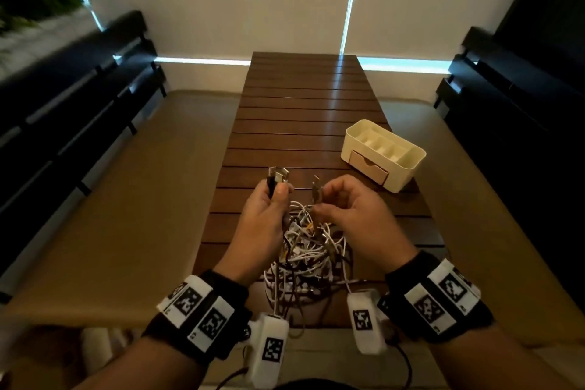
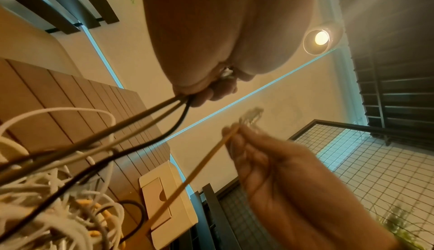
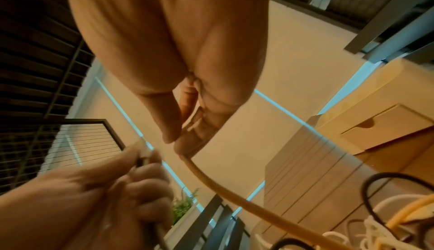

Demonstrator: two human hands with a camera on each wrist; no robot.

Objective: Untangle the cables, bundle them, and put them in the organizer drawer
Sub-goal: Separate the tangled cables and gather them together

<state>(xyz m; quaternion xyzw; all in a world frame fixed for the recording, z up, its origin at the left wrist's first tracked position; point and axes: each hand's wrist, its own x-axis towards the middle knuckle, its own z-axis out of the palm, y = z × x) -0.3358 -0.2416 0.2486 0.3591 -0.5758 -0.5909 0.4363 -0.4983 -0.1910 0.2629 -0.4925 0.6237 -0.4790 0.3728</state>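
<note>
Tangled cables (image 1: 304,250), white, black and yellowish, heaped in the lower middle of the head frame on the near end of the slatted wooden counter (image 1: 304,123), between the two wrists. Several plug ends (image 1: 278,176) lifted clear of the heap and standing upright at the centre of the frame, gripped by the left hand (image 1: 269,212) with its fingers (image 3: 150,183) curled tight round the leads just below the connectors. One more plug (image 1: 316,188) pinched beside them by the right hand (image 1: 354,215), thumb and forefinger closed on it, a yellowish lead (image 3: 234,200) trailing from the pinch down into the heap; remaining fingers loosely curled. Cream organizer (image 1: 384,153) in the right middle of the frame, well apart from the heap, open compartments on top, its small drawer (image 1: 370,169) in the front face looking closed. Likely light and limp throughout, no stiffness to hold a shape, so loops probably snagging and dragging neighbours when pulled. Smooth jackets, apt to slide through a loose grip; the hard plug ends the surest place to take hold, or the lead just behind them, drawn out gently rather than yanked, for fear of straining the joint at the connector. Untangling barely begun by the look of the knot; bundling and the drawer not yet reached.
</note>
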